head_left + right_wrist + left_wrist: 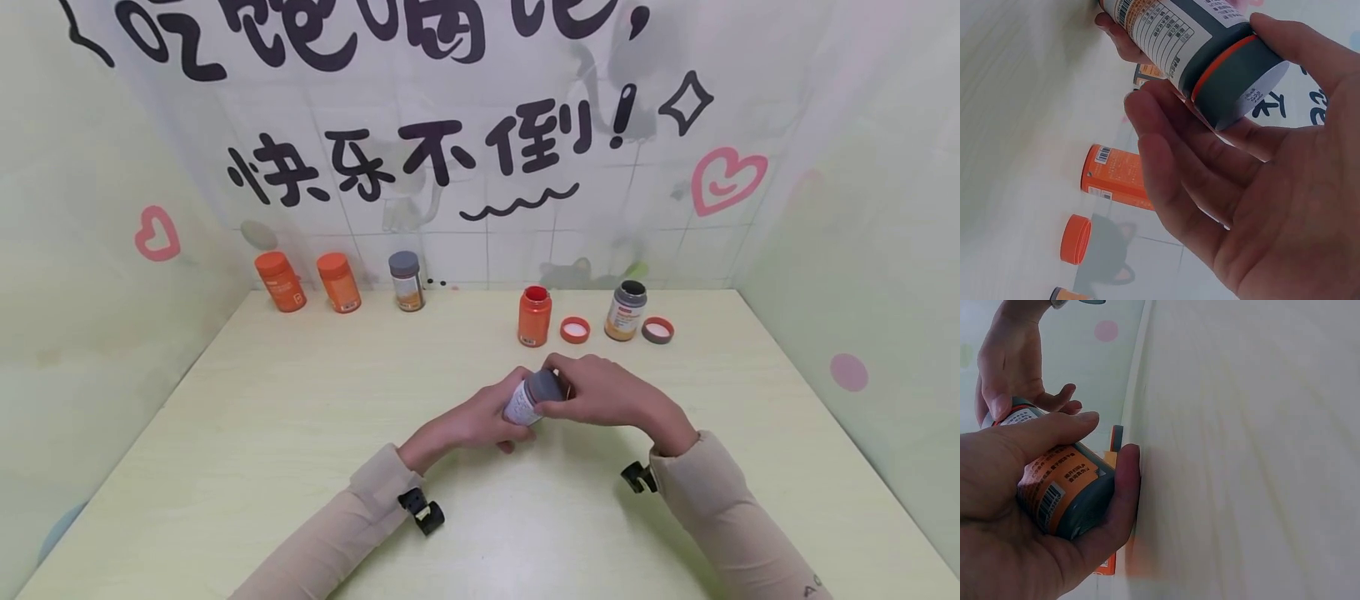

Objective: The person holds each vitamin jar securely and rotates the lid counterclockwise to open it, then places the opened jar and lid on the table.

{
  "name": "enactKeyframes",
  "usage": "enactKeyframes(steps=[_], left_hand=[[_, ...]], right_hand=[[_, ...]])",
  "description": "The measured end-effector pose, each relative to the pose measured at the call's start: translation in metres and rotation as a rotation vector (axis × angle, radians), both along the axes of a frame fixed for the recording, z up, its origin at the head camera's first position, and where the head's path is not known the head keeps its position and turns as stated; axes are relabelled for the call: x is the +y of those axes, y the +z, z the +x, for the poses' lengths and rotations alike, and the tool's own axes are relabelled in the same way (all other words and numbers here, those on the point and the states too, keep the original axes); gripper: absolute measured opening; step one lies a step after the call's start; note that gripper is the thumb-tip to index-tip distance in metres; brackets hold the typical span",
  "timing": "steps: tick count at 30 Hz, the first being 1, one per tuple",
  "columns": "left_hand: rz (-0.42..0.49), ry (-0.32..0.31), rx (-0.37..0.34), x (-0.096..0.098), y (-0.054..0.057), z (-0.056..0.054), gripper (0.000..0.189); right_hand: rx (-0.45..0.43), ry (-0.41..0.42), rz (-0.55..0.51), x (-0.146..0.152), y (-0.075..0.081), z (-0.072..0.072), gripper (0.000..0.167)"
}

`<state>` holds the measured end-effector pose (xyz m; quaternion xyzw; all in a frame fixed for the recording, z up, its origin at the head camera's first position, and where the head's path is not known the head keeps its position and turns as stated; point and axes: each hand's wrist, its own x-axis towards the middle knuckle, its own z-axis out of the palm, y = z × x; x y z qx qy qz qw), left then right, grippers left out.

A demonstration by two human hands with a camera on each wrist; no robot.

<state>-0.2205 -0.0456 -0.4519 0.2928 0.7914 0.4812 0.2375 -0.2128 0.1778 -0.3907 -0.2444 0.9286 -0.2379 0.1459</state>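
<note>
My left hand (486, 414) grips a dark grey supplement bottle (520, 406) around its body, tilted over the table with its capped end toward the right hand. In the left wrist view the orange and white label of this bottle (1063, 478) shows between thumb and fingers. My right hand (611, 393) pinches the grey cap (546, 386) between thumb and forefinger. The cap (1241, 81) sits on the neck in the right wrist view, an orange-red ring at its base, the other fingers loosely bent beneath.
Behind the hands stand an uncapped orange bottle (534, 321) and an uncapped grey bottle (626, 314). An orange cap (575, 330) and a grey cap (657, 331) lie beside them. At back left are two capped orange bottles (281, 283) (340, 285) and a capped grey bottle (407, 283).
</note>
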Motion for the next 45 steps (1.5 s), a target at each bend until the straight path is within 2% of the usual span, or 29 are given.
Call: enactKeyframes(steps=[4, 9, 14, 18, 21, 26, 30, 35, 40, 45], left_hand=[[0.003, 0.001, -0.002, -0.0004, 0.0009, 0.0002, 0.061], [0.000, -0.003, -0.015, -0.0002, 0.0012, 0.0003, 0.060], [-0.002, -0.006, -0.022, 0.0003, 0.0014, 0.0006, 0.060], [-0.006, -0.004, -0.016, 0.0004, 0.0012, 0.0007, 0.060], [-0.007, -0.002, -0.011, 0.0003, 0.0012, 0.0010, 0.059], [-0.007, 0.001, -0.011, -0.0001, 0.0016, 0.0013, 0.060], [-0.006, 0.002, -0.021, -0.0004, 0.0022, 0.0013, 0.060], [0.004, -0.005, -0.027, 0.0000, 0.0014, 0.0003, 0.059], [0.004, -0.009, -0.020, 0.0004, 0.0013, 0.0002, 0.058], [-0.010, -0.001, -0.015, 0.0007, 0.0021, 0.0010, 0.059]], right_hand=[[0.004, 0.014, -0.008, 0.0003, 0.0007, -0.0002, 0.050], [0.023, -0.047, 0.017, -0.0006, -0.0001, 0.0003, 0.056], [0.071, -0.088, 0.081, -0.0026, 0.0000, 0.0005, 0.053], [0.088, -0.063, 0.069, -0.0030, 0.0000, 0.0004, 0.045], [0.067, -0.029, 0.035, -0.0023, 0.0000, 0.0007, 0.041], [0.041, 0.007, 0.001, -0.0010, 0.0010, 0.0006, 0.044], [0.045, -0.027, 0.008, -0.0018, 0.0019, 0.0007, 0.051], [0.075, -0.086, 0.050, -0.0038, 0.0015, 0.0010, 0.051], [0.085, -0.070, 0.062, -0.0035, 0.0005, 0.0009, 0.045], [0.059, -0.031, 0.043, -0.0023, -0.0005, 0.0004, 0.041]])
